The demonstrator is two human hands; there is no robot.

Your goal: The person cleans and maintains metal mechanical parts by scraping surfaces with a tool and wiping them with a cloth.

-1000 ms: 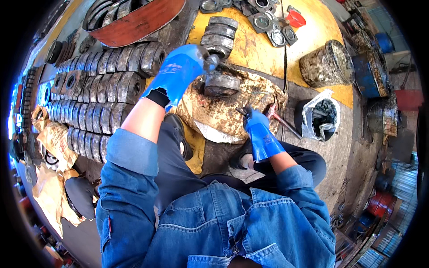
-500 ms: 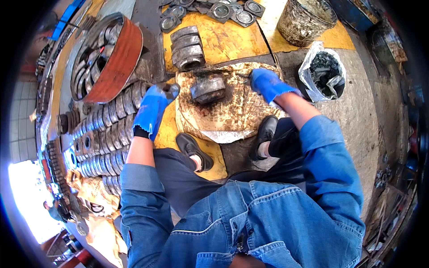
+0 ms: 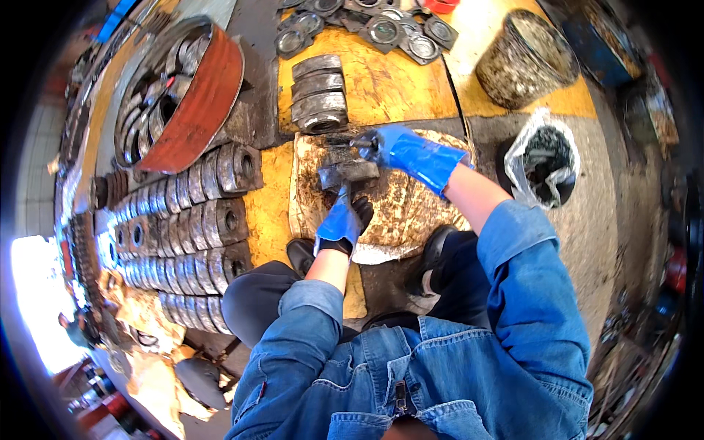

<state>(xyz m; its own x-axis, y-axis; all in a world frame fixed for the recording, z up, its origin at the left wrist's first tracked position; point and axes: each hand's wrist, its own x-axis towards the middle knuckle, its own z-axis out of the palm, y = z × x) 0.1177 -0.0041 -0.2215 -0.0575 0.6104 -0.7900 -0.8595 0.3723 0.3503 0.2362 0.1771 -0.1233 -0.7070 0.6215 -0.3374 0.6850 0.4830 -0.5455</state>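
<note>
A short, dark-greasy metal block (image 3: 348, 174) rests on a stained, cream-coloured cloth pad (image 3: 411, 213) between my feet. My blue-gloved left hand (image 3: 343, 222) is closed at the block's near edge, its fingers partly hidden. From the right, my blue-gloved right hand (image 3: 403, 152) reaches over the block's far side. Its dark fingers are curled round something thin and dark, too blurred to name. Just beyond the pad stands a short row of similar metal blocks (image 3: 320, 92).
Rows of metal blocks (image 3: 198, 227) line the floor at left, below a rust-red metal ring (image 3: 198, 103) full of parts. Flat round-centred parts (image 3: 385, 31) lie at the far side. A grimy bucket (image 3: 513, 70) and a lined bin (image 3: 543, 158) stand at right.
Both hands have come inward from the pad's sides to the metal block, the left from the left and the right from the right. The view has shifted a little.
</note>
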